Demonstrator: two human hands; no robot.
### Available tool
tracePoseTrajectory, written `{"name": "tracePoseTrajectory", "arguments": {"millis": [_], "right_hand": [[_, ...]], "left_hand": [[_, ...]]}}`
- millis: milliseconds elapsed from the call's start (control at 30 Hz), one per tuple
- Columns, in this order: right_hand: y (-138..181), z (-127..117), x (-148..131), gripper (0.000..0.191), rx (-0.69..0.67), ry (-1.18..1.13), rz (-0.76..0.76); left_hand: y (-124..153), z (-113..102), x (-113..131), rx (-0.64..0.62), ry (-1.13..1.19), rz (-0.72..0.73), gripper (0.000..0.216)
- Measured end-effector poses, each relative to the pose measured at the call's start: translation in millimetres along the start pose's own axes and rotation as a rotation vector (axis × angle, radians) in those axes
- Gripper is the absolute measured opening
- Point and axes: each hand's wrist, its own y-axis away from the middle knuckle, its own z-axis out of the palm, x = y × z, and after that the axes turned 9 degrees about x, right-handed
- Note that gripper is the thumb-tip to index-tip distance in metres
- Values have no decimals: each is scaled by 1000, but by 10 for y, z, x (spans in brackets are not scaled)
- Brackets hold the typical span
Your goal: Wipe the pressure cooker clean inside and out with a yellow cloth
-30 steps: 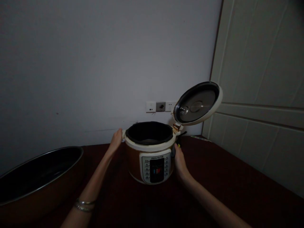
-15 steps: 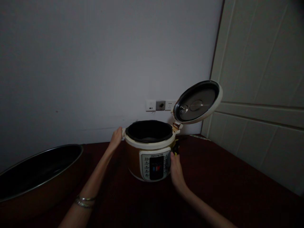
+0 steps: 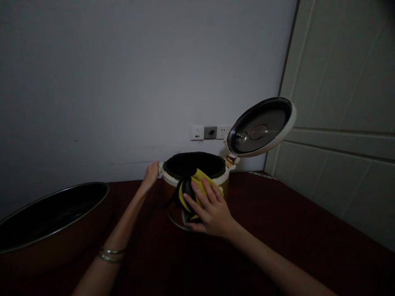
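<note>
An electric pressure cooker [image 3: 168, 177] with a white rim and brown body stands on the dark red table. Its round lid [image 3: 262, 127] is raised and tilted to the right on the hinge, leaving the dark inner pot exposed. At the cooker's left side my left hand [image 3: 151, 174] is closed around the white side handle. My right hand [image 3: 212, 211] presses a yellow and black cloth [image 3: 200, 177] against the cooker's front, fingers laid across it. Cloth and hand hide most of the control panel.
A large brown pan [image 3: 61, 234] with a dark inside and metal rim sits at the left of the table [image 3: 277, 246]. Behind the cooker, sockets [image 3: 210, 132] are set in the pale wall. A pale panelled door [image 3: 339, 164] borders the right side.
My right hand has moved from the cooker's right side to its front, bringing the cloth across the control panel. My left hand stays on the handle. The view has shifted slightly.
</note>
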Motion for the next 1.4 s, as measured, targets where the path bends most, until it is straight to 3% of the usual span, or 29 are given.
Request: {"name": "tracePoseTrajectory", "arguments": {"millis": [167, 333, 467, 600, 733, 867, 967, 1067, 1233, 1400], "right_hand": [[-82, 97, -191, 63, -4, -92, -110], [299, 109, -149, 56, -63, -121, -226], [588, -10, 14, 60, -187, -211, -166], [486, -119, 128, 61, -294, -240, -42], [134, -54, 24, 60, -221, -215, 38], [-34, 106, -168, 64, -142, -196, -15], [76, 178, -231, 63, -145, -209, -69], [315, 198, -198, 48, -174, -117, -190], [670, 141, 18, 38, -75, 80, -440], [583, -6, 193, 30, 28, 114, -467]], "left_hand": [[-31, -10, -19, -31, 9, -10, 24], [-13, -21, -23, -31, 23, -13, 24], [-1, -13, -14, -39, 34, -21, 25], [-3, -10, 12, -40, 37, -32, 24], [-1, -6, 24, -43, 42, -40, 24], [8, -8, 27, -51, 50, -35, 23], [18, -19, 42, -57, 54, -26, 22], [25, -27, 58, -67, 57, -20, 24], [19, -20, 45, -64, 46, -1, 25], [8, -10, 10, -60, 22, 31, 24]]}}
